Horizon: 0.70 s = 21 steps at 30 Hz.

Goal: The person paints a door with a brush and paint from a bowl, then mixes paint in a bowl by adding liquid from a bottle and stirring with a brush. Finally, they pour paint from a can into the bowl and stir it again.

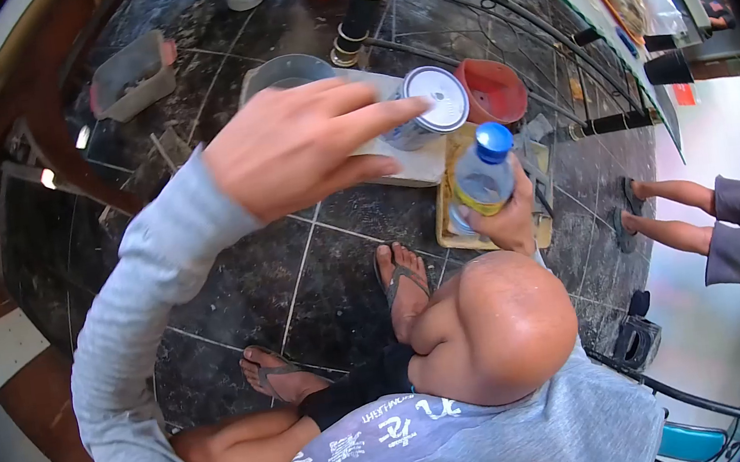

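My left hand (pixel 304 142) is raised in front of me, its fingers spread and nothing in them. Its index fingertip overlaps the white lid of a round tub (pixel 443 111) in this view. On the right, my right hand (pixel 512 218) is wrapped round a clear plastic bottle (pixel 482 177) with a blue cap and a yellow label. The bottle stands tilted over a yellowish tray (pixel 456 237). Beneath the tub lies a pale flat slab (pixel 422 169), and a grey bowl (pixel 290 68) shows behind my left hand.
A red plastic container (pixel 501 95) stands beside the tub, close to a black metal railing (pixel 538 21). A translucent bin (pixel 130 80) sits on the dark tiled floor at the back left. Another person's legs (pixel 677 212) are at the right.
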Available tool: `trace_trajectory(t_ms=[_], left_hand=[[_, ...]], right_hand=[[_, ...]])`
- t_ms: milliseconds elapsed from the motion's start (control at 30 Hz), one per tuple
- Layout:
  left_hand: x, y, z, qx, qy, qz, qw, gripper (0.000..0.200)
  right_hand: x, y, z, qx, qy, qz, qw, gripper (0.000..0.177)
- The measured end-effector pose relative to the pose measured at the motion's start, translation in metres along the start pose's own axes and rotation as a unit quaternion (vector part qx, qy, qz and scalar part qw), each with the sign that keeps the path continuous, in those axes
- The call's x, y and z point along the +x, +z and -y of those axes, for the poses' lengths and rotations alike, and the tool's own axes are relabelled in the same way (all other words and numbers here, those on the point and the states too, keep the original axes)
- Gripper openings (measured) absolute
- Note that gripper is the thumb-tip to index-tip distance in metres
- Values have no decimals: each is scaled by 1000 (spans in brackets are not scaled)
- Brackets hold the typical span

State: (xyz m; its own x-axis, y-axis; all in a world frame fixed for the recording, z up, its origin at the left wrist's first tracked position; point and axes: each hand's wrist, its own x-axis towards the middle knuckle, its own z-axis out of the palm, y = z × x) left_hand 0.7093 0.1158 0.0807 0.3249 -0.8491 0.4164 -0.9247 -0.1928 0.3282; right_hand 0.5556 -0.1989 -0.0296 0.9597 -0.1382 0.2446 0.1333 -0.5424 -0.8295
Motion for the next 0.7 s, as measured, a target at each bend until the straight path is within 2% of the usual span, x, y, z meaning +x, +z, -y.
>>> trace_trajectory(t_ms=[67, 100, 167, 200, 300, 333, 433, 467, 567, 600, 700], left_hand=[[14, 7, 7, 8, 60, -13, 998, 65], [17, 8, 14, 35, 79, -18, 996, 62], [22, -1, 21, 31, 73, -8, 997, 56], [22, -10, 24, 39, 82, -2, 996, 44], [13, -27, 19, 47, 31, 52, 997, 39], [8, -26, 23, 44, 42, 28, 998, 38], [5, -31, 20, -13, -70, 57, 996, 38], [6, -30, 25, -38, -74, 41, 996, 39], [8, -24, 47, -47, -55, -74, 995, 40], [7, -28, 52, -18, -47, -96, 994, 40], [10, -34, 63, 36, -26, -196, 980, 44]], right_hand=[[24, 26, 27, 43, -40, 38, 998, 82], [34, 38, 39, 64, -60, 58, 994, 83], [47, 57, 59, 117, -35, 76, 990, 83], [52, 62, 63, 143, -23, 85, 986, 83], [59, 70, 65, 119, -59, 118, 984, 84], [59, 72, 66, 118, -65, 123, 983, 83], [58, 80, 72, 99, -65, 120, 986, 82], [56, 83, 77, 101, -33, 110, 988, 80], [59, 85, 89, 0, 19, 133, 991, 70], [59, 88, 80, -19, 35, 129, 991, 68], [63, 91, 69, -117, 32, 119, 986, 73]])
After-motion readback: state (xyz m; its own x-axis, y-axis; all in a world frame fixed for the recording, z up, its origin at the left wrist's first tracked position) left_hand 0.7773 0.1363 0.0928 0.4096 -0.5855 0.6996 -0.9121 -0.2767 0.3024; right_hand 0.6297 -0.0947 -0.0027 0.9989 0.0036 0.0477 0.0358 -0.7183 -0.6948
